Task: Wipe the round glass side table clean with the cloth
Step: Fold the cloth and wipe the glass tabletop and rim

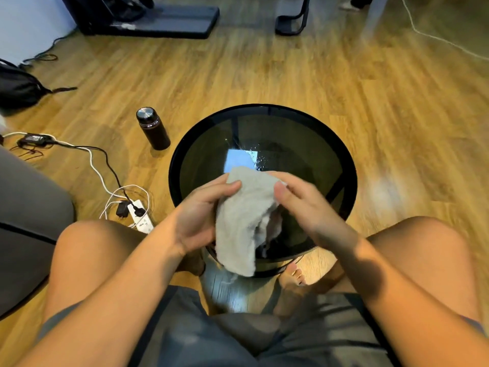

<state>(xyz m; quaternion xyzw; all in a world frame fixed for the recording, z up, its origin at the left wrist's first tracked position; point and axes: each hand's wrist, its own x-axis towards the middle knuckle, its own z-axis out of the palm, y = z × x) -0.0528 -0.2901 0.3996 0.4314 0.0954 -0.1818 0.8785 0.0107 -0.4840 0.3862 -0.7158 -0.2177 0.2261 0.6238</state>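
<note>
The round glass side table (pixel 296 128) with a dark tinted top and black rim stands between my knees. Water droplets (pixel 258 157) glisten near its centre. A light grey cloth (pixel 246 221) hangs over the table's near half, held up between both hands. My left hand (pixel 201 210) grips the cloth's left side, thumb on top. My right hand (pixel 307 205) pinches its upper right edge. The cloth's lower end droops past the near rim.
A black flask (pixel 153 128) stands on the wooden floor left of the table. A white power strip (pixel 140 218) with cables lies by my left knee. A grey cushion (pixel 23 207) sits at far left, a black bag (pixel 18 86) further back.
</note>
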